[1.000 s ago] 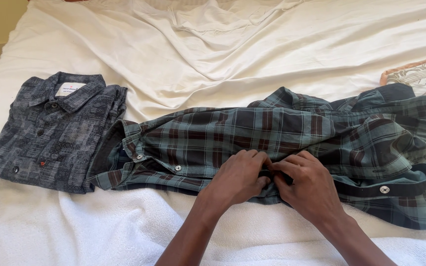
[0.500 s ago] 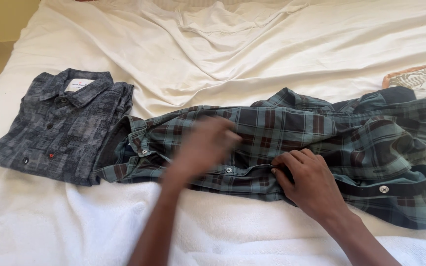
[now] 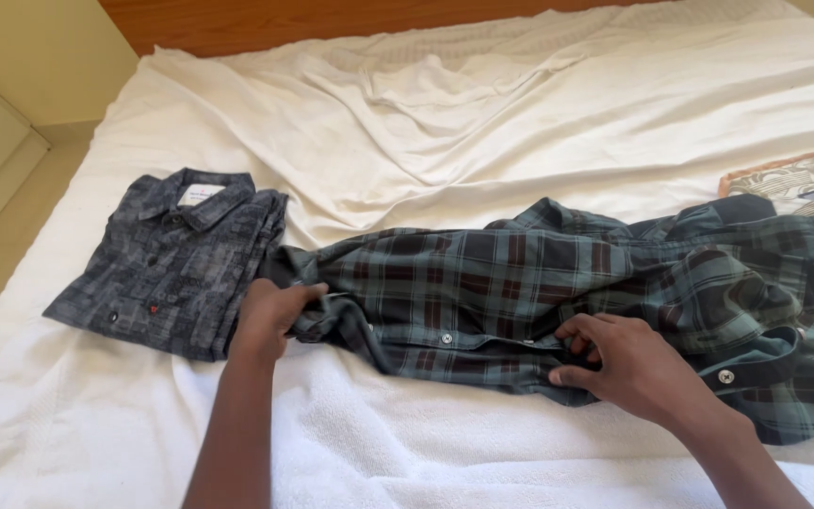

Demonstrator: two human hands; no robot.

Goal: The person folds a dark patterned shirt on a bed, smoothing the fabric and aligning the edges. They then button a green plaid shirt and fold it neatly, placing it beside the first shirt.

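Status, read from left to right. The folded dark grey patterned shirt (image 3: 170,262) lies flat, collar up, just outboard of your left grip; judge this item as complete. It touches or slightly overlaps the collar end of the green plaid shirt (image 3: 558,292), which is the item in hand.

Your left hand (image 3: 270,316) is clenched on the collar end of the plaid shirt, with cloth bunched between the fingers. Between your two grips the front placket lies roughly straight, with one white button (image 3: 446,337) showing closed.

Your right hand (image 3: 628,363) pinches the placket edge between thumb and fingertips, grasping the cloth at about mid-length. Beyond that grip, the lower part of the shirt and a sleeve are still rumpled in a heap, and a further white button (image 3: 725,376) sits on the loose edge.

Judge the plaid shirt as buttoned in part and not yet folded: smoothing, sleeve placement and folding remain. A patterned cloth item (image 3: 798,181) lies well beyond your right grip on the white sheet (image 3: 520,123); its state cannot be determined.
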